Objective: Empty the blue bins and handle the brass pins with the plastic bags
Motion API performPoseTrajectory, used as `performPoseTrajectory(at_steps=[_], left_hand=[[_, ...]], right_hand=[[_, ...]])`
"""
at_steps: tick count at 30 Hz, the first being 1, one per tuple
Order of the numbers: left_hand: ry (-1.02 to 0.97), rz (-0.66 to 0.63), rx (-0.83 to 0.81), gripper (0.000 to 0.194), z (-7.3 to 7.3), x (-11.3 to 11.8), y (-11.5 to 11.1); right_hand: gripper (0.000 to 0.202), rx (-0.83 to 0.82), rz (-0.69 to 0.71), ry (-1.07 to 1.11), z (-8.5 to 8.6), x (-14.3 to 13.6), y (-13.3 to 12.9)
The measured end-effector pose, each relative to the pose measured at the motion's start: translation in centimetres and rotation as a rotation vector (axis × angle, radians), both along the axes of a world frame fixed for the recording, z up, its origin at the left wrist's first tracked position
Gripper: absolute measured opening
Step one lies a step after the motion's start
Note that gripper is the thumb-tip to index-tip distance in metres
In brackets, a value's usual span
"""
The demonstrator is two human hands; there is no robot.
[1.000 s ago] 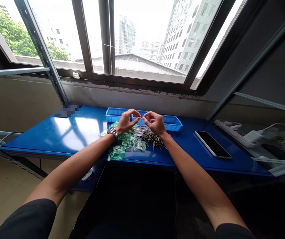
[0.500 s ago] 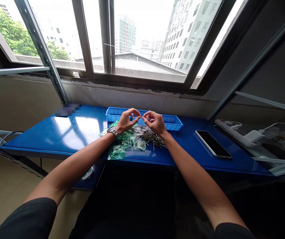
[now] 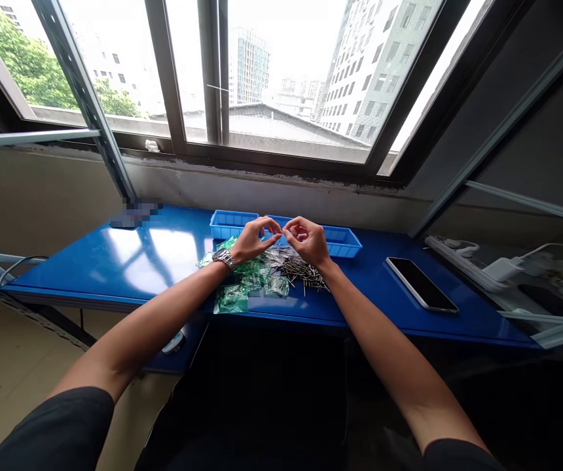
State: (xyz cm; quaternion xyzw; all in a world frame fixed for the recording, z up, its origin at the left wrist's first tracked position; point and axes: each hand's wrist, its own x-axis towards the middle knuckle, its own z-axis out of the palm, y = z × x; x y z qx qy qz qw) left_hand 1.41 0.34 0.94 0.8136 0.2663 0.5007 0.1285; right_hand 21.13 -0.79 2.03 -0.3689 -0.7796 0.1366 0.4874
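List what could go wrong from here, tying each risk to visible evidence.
The green and clear plastic packet nearest the front edge of the glossy blue table might be nudged off.
The loose, thin metal pieces lie near the right hand, which could scatter them.
Anything the left hand pinches is too small to make out and could drop unnoticed.

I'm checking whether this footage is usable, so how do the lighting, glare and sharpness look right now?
Head view: window washed out; bright glare on the blue table; lower right very dark; patch at the table's far left corner pixelated; whatever the fingertips pinch too small to tell.
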Motion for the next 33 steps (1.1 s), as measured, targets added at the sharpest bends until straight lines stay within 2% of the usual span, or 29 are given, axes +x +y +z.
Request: performPoseTrajectory(at_steps=[5,10,13,17,20,27,33], left_hand=[[0.038,-0.011,-0.004,0.011,0.1,0.0,-0.2],[0.036,0.027,-0.025,0.016,0.0,-0.2,-0.1],[0.050,0.030,-0.029,0.016,-0.1,-0.1,0.0],[0.059,0.036,-0.030,0.016,-0.2,-0.1,0.0],[0.063,0.047,-0.030,0.014,-0.1,-0.2,0.0],[0.100,0.050,-0.031,0.012,-0.1,-0.2,-0.1],[0.111,0.045,-0.031,0.014,-0.1,-0.1,-0.1]], right_hand=[[0.020,0.039,-0.063,-0.017,0.5,0.4,0.0],[0.020,0.111,-0.314,0.009,2.2,4.4,0.8],[0.017,0.101,-0.449,-0.017,2.9,7.1,1.2],[0.023,0.012,-0.509,-0.086,3.3,8.7,1.4],[0.029,-0.086,-0.435,-0.156,3.3,8.7,1.0],[0.036,-0.381,-0.076,-0.386,3.2,7.5,-2.5],[0.030,-0.396,0.004,-0.556,2.7,5.1,-5.2]])
